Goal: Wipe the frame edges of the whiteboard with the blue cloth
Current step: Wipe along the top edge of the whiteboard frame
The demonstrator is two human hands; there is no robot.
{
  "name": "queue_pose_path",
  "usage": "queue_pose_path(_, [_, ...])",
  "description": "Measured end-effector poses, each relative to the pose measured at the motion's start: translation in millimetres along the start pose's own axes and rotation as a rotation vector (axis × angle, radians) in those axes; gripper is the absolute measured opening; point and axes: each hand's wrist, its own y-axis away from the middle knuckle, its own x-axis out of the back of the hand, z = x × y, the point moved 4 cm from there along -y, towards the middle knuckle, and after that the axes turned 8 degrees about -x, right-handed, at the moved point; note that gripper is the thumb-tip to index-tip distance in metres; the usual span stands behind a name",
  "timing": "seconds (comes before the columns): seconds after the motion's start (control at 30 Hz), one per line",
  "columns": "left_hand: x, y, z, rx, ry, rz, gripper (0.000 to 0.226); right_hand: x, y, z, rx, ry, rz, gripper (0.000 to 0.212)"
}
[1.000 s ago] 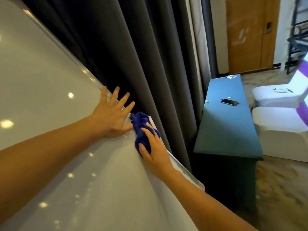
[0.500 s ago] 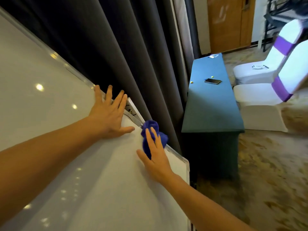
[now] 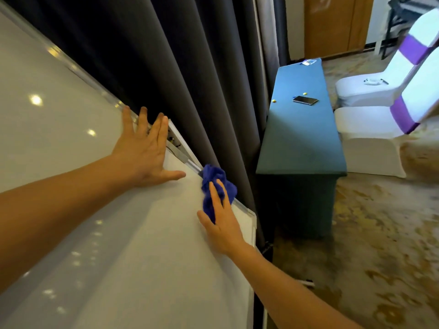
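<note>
- Dark grey curtain [image 3: 190,79] hangs in heavy folds along the left.
- Long teal table [image 3: 301,143] just right of it — a phone [image 3: 305,100] lies on top.
- White-covered chairs [image 3: 370,129] with purple sashes, far right.
- Wooden door [image 3: 332,24] at the far end; mottled brown carpet [image 3: 380,245].

The cloth [image 3: 215,176] is showing blue against the white whiteboard [image 3: 130,245]; upper centre, grey curtains [image 3: 190,67] are hanging beside a teal table [image 3: 301,138] and purple-banded white chairs [image 3: 370,129].
</note>
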Motion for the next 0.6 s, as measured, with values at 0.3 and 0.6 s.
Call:
queue_pose_path(0.3, [10.1,1.3,6.1,-0.003,0.018,-0.006,0.124,13.9,19.3,56.2,-0.312,-0.197,0.107,0.079])
queue_pose_path(0.6, [11.6,10.8,25.4,0.060,0.038,0.016,0.124,26.5,61.0,97.7,-0.585,-0.189,0.014,0.078])
